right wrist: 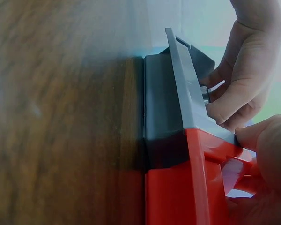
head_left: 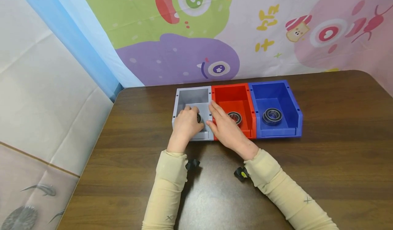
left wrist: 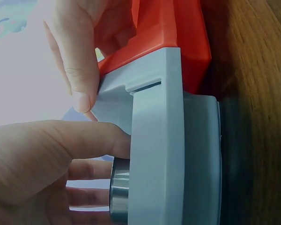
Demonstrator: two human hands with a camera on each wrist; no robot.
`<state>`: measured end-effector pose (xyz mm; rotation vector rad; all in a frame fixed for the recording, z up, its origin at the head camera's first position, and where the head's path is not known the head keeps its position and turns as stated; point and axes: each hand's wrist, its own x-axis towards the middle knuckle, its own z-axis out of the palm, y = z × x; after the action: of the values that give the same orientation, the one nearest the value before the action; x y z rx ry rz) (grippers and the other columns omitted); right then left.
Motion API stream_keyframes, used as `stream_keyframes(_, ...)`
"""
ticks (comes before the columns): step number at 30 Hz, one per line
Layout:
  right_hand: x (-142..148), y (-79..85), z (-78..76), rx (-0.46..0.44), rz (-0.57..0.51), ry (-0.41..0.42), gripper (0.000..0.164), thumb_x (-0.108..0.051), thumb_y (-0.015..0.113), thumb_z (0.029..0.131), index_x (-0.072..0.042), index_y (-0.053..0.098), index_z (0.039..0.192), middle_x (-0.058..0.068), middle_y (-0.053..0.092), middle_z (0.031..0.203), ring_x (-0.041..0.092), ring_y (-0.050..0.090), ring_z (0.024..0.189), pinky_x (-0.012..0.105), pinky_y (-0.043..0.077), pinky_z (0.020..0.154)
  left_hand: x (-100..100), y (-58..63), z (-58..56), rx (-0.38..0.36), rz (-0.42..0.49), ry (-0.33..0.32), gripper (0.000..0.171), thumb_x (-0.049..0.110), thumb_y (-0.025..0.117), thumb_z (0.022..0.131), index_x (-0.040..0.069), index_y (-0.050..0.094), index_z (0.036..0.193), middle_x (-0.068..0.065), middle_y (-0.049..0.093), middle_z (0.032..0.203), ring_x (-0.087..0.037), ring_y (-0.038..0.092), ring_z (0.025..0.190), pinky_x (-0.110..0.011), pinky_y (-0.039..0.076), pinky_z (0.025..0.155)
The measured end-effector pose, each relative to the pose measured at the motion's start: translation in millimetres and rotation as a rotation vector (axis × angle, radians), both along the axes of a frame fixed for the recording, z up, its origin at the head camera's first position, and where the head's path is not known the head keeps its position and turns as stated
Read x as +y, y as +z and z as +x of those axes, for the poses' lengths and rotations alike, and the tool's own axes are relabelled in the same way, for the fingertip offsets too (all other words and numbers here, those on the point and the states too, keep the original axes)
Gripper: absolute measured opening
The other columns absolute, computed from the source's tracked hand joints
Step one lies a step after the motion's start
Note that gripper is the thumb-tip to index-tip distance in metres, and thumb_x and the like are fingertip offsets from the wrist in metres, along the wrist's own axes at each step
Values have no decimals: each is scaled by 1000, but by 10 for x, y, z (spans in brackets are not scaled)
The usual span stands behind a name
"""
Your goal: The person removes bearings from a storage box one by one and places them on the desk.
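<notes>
– Where is the left hand (head_left: 185, 122)?
– In the grey bin (head_left: 193, 95), its thumb and fingers pinching a bearing (left wrist: 120, 190). The head view gives only a dark sliver of it; the left wrist view shows its shiny metal side, though the bin's front edge covers the rest.
– And the right hand (head_left: 227, 126)?
– Over the joined walls of the grey bin and the red bin (head_left: 231, 93). The left wrist view adds the thumb on the grey side and fingers within the red one. Whether it squeezes, I cannot tell.
– Does it hide anything?
– Part of a second bearing (head_left: 239, 118) in the red bin. Only the head view shows the blue bin (head_left: 268, 91) on the tabletop (head_left: 331, 148), with a third bearing (head_left: 277, 117) inside, perhaps two stacked; I can't make out which.
</notes>
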<state>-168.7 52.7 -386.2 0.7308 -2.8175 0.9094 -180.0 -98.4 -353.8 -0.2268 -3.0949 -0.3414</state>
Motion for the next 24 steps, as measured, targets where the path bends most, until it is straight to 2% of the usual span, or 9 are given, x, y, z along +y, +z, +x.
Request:
stream_keyframes(10, 4, -5, -7, 2, -3, 1, 60, -29, 49, 93, -2, 27, 142, 9, 20, 151, 23, 28, 135, 38, 30, 105, 14, 42, 25, -8, -8, -1, 38, 26, 70, 72, 6, 60, 103, -14, 57, 99, -32, 58, 87, -43, 49, 71)
stream_keyframes(24, 5, -4, -5, -2, 0, 1, 60, -30, 49, 93, -3, 27, 142, 8, 20, 150, 23, 28, 135, 38, 29, 105, 16, 96, 63, 20, -6, -8, 35, 24, 70, 71, 5, 60, 99, -14, 57, 97, -31, 59, 85, -43, 49, 70)
